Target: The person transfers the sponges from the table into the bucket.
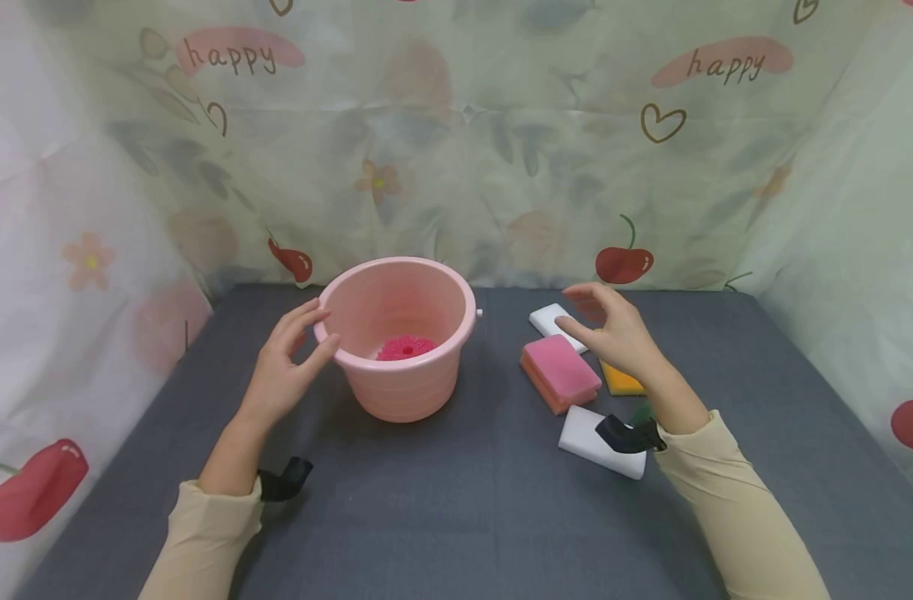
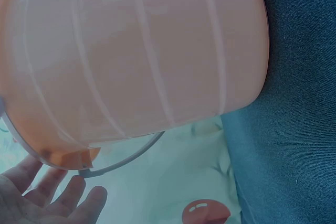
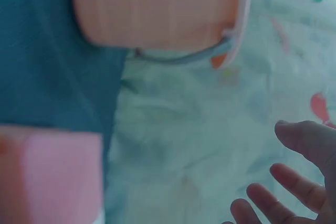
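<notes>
A pale pink bucket (image 1: 403,392) stands left of the middle, with a bright pink textured item (image 1: 407,347) inside it. At the bucket's left rim is my left hand (image 1: 279,367), its fingers loosely spread and its fingertips overlapping the rim. The left wrist view shows these fingers (image 2: 68,198) beside the rim and the grey handle (image 2: 131,158). My right hand (image 1: 614,333) hovers over the sponges with fingers apart and nothing between them. Under and beside it lie a pink-and-orange sponge (image 1: 561,371), a white block (image 1: 549,318) and a yellow sponge (image 1: 621,380).
A second white block (image 1: 594,446) lies nearer the front, partly behind the right wrist's black camera mount (image 1: 627,435). A bit of something green (image 1: 643,412) shows beside that wrist. Patterned cloth (image 1: 471,167) hangs around the dark grey table (image 1: 426,517).
</notes>
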The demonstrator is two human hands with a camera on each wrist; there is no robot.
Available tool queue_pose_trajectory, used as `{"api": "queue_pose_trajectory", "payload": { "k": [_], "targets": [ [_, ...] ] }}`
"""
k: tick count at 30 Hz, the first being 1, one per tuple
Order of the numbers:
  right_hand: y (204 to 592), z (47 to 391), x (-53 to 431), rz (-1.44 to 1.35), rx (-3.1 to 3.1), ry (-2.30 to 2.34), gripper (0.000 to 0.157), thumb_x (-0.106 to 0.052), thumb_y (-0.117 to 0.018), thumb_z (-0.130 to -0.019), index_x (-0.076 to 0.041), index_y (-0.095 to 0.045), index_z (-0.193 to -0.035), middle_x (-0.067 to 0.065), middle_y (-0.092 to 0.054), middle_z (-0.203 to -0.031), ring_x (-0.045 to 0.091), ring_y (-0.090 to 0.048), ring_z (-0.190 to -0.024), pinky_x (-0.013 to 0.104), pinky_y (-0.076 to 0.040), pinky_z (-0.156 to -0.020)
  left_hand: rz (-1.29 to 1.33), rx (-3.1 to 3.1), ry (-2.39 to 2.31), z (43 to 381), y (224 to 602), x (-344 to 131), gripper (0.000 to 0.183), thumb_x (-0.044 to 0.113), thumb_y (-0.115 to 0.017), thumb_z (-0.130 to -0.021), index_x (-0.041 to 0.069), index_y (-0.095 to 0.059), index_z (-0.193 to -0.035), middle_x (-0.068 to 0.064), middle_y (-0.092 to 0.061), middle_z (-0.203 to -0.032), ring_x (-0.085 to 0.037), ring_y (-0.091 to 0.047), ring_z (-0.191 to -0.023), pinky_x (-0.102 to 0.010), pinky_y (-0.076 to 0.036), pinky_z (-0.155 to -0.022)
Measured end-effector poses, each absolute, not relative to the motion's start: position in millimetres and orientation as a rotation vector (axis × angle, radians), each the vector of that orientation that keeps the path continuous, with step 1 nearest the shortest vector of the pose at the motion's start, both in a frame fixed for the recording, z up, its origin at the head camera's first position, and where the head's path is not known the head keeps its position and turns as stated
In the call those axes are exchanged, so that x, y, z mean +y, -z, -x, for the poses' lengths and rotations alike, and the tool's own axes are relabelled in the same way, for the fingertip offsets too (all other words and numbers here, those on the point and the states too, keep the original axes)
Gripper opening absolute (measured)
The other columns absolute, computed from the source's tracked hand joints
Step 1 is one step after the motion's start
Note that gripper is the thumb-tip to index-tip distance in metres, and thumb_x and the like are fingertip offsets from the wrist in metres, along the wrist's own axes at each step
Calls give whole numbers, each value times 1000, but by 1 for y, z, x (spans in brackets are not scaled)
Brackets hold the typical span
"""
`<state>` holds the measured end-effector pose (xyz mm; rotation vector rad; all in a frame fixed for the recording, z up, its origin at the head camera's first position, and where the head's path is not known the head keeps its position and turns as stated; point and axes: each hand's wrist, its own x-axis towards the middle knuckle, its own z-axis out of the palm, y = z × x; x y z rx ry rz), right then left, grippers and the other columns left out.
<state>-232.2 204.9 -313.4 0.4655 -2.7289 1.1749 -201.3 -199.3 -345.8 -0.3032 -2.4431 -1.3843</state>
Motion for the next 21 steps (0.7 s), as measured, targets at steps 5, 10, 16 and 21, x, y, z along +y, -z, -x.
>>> {"api": "queue_pose_trajectory", "payload": {
  "k": [5, 10, 16, 21],
  "targets": [
    [332, 232, 220, -388, -2821, -1151, 55, -30, -64, -87, -3, -44, -131, 20, -46, -134, 39, -47, -123, 53, -40, -104, 310, -2437, 1384, 202, 346, -200, 45, 20, -66, -87, 7, -54, -128, -10, -37, -148, -30, -32, -138, -57, -30, -110],
    [353, 236, 228, -377, -2901, -1156, 63, -31, -66, -86, -1, -39, -134, 24, -41, -137, 44, -45, -123, 57, -40, -101, 310, -2438, 1375, 203, 348, -201, 45, 23, -65, -87, 7, -54, -128, -9, -38, -147, -29, -33, -137, -57, -31, -110],
    [371, 239, 227, -428, -2980, -1097, 71, -30, -70, -82, 4, -35, -134, 27, -42, -135, 45, -45, -119, 56, -43, -98, 301, -2453, 1376, 203, 347, -201, 46, 24, -65, -87, 8, -54, -129, -8, -37, -148, -29, -32, -138, -56, -30, -110],
    [377, 238, 224, -401, -3034, -1046, 80, -32, -74, -78, 4, -33, -136, 27, -44, -132, 41, -46, -116, 52, -46, -94, 308, -2447, 1388, 201, 345, -200, 46, 21, -66, -87, 8, -53, -129, -9, -37, -148, -29, -32, -138, -57, -30, -110]
  ]
}}
